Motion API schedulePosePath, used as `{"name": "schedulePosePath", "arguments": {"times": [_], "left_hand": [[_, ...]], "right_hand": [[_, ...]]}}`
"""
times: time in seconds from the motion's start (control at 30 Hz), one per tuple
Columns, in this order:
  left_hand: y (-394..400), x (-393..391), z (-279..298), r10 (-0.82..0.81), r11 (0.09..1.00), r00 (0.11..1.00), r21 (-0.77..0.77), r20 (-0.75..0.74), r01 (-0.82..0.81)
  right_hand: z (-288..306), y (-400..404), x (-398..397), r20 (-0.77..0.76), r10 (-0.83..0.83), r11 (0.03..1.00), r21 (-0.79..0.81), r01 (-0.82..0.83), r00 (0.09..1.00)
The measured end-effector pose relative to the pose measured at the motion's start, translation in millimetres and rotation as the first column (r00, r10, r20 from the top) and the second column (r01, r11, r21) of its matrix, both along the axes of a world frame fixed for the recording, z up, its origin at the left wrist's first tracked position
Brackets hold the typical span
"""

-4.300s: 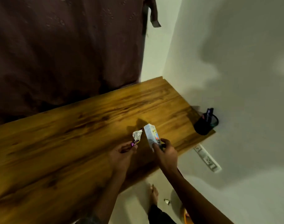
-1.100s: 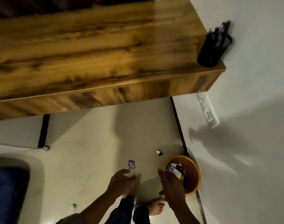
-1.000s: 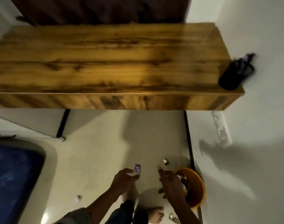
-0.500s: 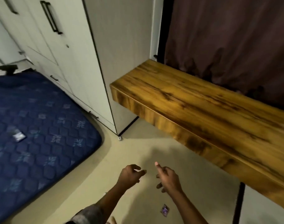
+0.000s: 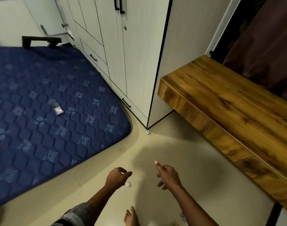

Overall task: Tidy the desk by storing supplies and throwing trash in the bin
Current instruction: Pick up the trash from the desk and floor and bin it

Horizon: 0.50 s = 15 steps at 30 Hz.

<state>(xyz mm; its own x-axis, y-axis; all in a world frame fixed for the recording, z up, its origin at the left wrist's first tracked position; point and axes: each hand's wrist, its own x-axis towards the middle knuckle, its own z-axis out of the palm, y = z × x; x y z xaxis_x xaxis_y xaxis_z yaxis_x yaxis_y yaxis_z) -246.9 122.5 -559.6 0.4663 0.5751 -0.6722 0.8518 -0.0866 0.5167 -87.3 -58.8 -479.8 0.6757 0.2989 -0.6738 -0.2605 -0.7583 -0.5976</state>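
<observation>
A pale tiled floor (image 5: 196, 160) runs between a blue quilted mattress (image 5: 41, 111), a white wardrobe (image 5: 131, 54) and a wooden bench (image 5: 229, 103) set before a dark curtain (image 5: 267, 46). The bench top is glossy, with dark grain streaks. Two small crumpled silvery scraps lie on the floor: one (image 5: 147, 131) at the wardrobe's corner, another (image 5: 128, 184) just beside the left hand (image 5: 117, 177). One flat packet (image 5: 58, 109) lies on the mattress. A purple wrapper (image 5: 182, 216) shows partly by the right forearm. The left hand's grip is loosely curled and holds nothing; the right hand (image 5: 168, 176) is empty too, forefinger extended. One bare foot (image 5: 131, 216) stands below.
</observation>
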Motion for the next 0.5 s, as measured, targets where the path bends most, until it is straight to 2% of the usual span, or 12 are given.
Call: {"name": "schedulePosePath", "arguments": {"times": [0.2,0.3,0.5], "left_hand": [[8,-13,-36,0.057,0.994,0.995,-0.084,-0.076,-0.063],[13,-14,-68,0.075,0.993,0.989,-0.076,-0.126,-0.085],[18,3,-147,0.141,0.98,0.971,-0.111,-0.194,-0.164]], "right_hand": [[-36,22,-1,0.006,0.032,0.997,-0.066,-0.032,0.999],[-60,30,5,0.041,0.035,0.996,-0.081,-0.032,0.999],[-147,41,34,0.131,-0.026,0.997,-0.069,0.036,0.991]]}}
